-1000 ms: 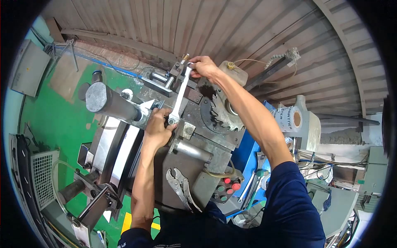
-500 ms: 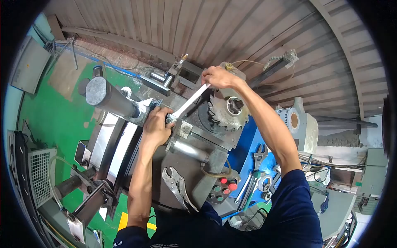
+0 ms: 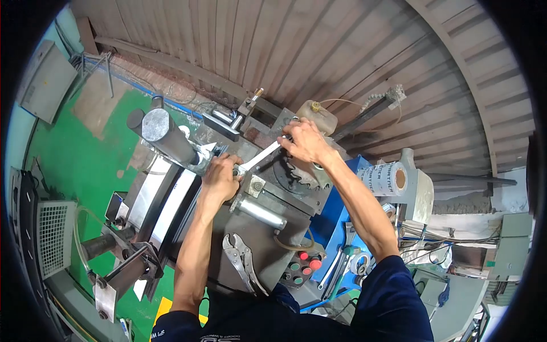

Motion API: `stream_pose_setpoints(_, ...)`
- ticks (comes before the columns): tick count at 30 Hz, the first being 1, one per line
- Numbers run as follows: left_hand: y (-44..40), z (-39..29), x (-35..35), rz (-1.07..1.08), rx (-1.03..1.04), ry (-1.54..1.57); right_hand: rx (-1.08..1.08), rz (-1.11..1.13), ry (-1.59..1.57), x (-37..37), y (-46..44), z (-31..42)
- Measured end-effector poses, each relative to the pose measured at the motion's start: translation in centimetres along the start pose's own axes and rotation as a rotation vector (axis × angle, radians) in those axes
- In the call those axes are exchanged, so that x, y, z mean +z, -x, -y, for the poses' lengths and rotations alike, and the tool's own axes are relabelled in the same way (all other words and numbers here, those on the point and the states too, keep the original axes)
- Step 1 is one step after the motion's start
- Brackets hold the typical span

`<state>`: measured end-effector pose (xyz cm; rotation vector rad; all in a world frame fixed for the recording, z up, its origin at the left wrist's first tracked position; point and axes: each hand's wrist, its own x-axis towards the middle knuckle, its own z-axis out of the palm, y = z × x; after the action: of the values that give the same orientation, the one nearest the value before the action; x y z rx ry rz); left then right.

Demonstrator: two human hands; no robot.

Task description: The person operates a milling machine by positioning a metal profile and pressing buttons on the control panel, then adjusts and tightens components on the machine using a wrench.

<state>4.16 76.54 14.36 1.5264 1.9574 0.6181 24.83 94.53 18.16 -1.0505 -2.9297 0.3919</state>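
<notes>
My right hand (image 3: 307, 141) is wrapped around the far end of a long silver wrench (image 3: 262, 158), just above a toothed circular saw blade (image 3: 310, 178). My left hand (image 3: 219, 178) has its fingers curled at the wrench's other end, where the head sits by a bolt on the machine's metal block. The fingers partly hide that head and the bolt. Close to my left hand are a square block with a bolt (image 3: 256, 185) and a shiny metal cylinder (image 3: 262, 214). Locking pliers (image 3: 245, 262) lie on the machine top nearer my body.
A button panel (image 3: 302, 268) with red and green buttons sits at the front. To its right, a blue tray (image 3: 329, 214) carries several hand tools. A thick upright metal cylinder (image 3: 168, 137) rises at left. A whitish bottle (image 3: 320, 121) and a printed roll (image 3: 382, 179) stand beyond.
My right hand has come lower and covers more of the saw blade, with the wrench at a flatter angle. My left hand stays at the wrench head. The camera view has shifted slightly.
</notes>
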Motion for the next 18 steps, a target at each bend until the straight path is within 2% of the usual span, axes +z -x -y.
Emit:
stream_pose_setpoints(6, 0.1, -0.3, -0.5, 0.057, -0.014, 0.022, 0.071, 0.026, -0.016, -0.1, 1.2, 0.3)
stream_pose_setpoints(9, 0.2, 0.1, -0.4, 0.021, 0.043, 0.064, 0.028, 0.112, -0.048, -0.9, 1.2, 0.1)
stream_pose_setpoints(11, 0.2, 0.4, -0.2, 0.011, 0.026, 0.082, -0.032, 0.089, -0.087, -0.7, 1.1, -1.2)
stream_pose_setpoints(13, 0.4, 0.8, 0.5, -0.034, 0.057, 0.124, -0.072, 0.208, -0.038, -2.0, -0.1, -1.3)
stream_pose_setpoints(15, 0.5, 0.6, 0.3, -0.001, -0.007, 0.19, -0.16, 0.344, 0.055, -1.7, -1.2, -1.1)
stream_pose_setpoints(18, 0.6, 0.7, 0.6, 0.02, -0.022, 0.209, -0.256, 0.451, -0.003, -0.7, -2.5, -1.0)
